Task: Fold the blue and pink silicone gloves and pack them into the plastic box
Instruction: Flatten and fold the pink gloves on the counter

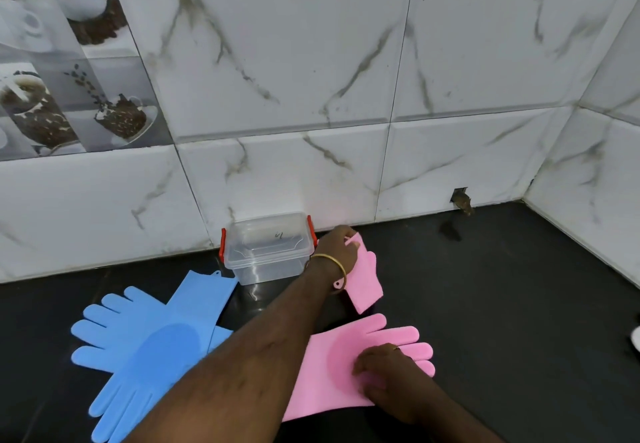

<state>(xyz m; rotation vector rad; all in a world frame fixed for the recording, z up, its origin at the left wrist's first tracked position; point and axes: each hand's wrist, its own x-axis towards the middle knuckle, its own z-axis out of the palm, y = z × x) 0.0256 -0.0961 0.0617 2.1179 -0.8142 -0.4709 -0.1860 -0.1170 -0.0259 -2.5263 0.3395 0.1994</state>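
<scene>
Two blue silicone gloves (145, 335) lie crossed and flat on the black counter at the left. A clear plastic box (266, 252) with red clips and its lid on stands against the wall. To its right lies a folded pink glove (365, 283); my left hand (341, 248), with a gold bangle on the wrist, pinches its far end. A second pink glove (332, 370) lies flat in front, fingers pointing right. My right hand (388, 373) presses down on its palm with fingers bent.
White marble-look wall tiles (311, 79) rise directly behind the box and turn a corner at the right. Black counter (502, 304) extends to the right. A white object (636, 338) peeks in at the right edge. A small hole (460, 198) sits in the wall base.
</scene>
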